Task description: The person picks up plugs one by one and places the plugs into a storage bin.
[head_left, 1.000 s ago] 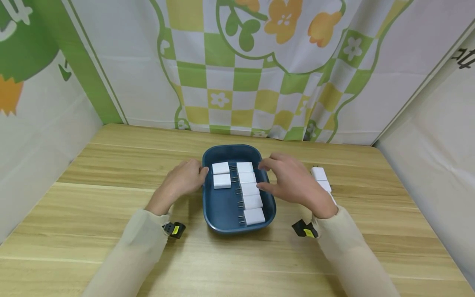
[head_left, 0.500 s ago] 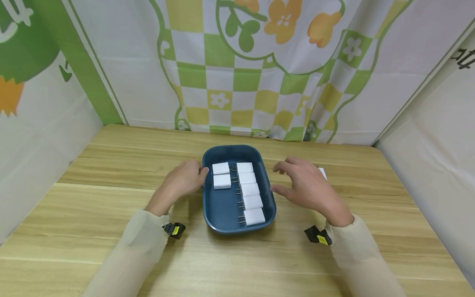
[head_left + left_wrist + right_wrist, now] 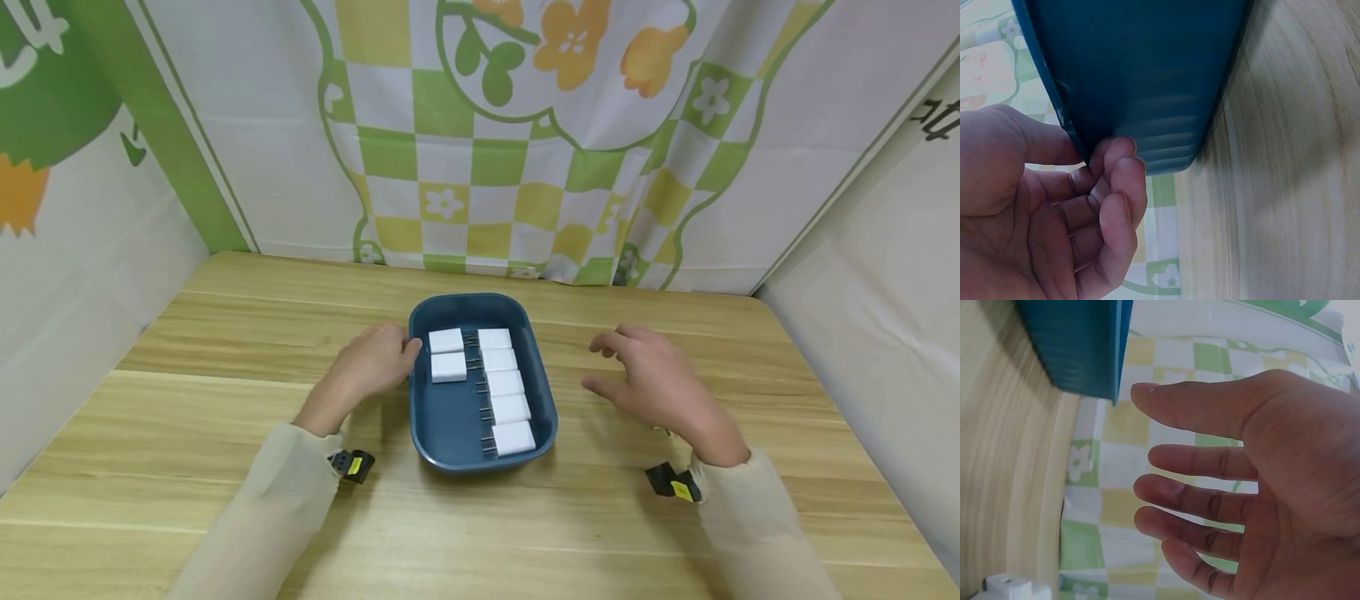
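A dark blue plastic bin (image 3: 450, 442) stands on the table, holding white charger plugs. Several plugs (image 3: 504, 383) form a column along its right side, prongs facing left. Two more plugs (image 3: 447, 367) lie at the upper left, prongs facing right. My left hand (image 3: 371, 358) pinches the bin's left rim between thumb and curled fingers; the left wrist view shows that rim (image 3: 1063, 112) up close. My right hand (image 3: 656, 379) is in the air right of the bin, fingers loosely bent, holding nothing. White plugs (image 3: 1010, 586) on the table show at the right wrist view's lower left; the hand mostly hides them in the head view.
The wooden table (image 3: 247, 333) reaches back to a checked green, yellow and white curtain (image 3: 517, 183). Pale fabric walls (image 3: 862, 292) close in the left and right sides. Each wrist wears a small black camera (image 3: 358, 465).
My right hand has drawn away from over the bin's right side, moving right across the table and covering the loose plugs there. The left hand, bin and the plugs inside stay put.
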Demonstrator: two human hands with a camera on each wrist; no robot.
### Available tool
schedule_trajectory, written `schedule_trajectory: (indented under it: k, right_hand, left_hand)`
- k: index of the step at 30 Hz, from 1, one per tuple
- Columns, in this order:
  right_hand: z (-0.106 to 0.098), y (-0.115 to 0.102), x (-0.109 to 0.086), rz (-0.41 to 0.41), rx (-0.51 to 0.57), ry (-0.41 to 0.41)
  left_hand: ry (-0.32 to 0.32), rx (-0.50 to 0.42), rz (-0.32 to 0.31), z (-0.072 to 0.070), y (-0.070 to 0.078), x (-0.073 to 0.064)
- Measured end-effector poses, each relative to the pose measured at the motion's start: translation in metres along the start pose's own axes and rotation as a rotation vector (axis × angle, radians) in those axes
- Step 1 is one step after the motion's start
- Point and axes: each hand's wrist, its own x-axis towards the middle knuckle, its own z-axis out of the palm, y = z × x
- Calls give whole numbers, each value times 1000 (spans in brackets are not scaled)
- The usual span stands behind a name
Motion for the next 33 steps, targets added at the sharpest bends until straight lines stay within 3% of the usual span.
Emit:
schedule_trajectory:
  k: [17,33]
  right_hand:
    - [-2,29,-21,45,-36,-51]
    - [4,49,-33,199,-45,-111]
  left_hand:
    - [-1,10,-3,1,0,0]
    - [1,7,-4,0,1,0]
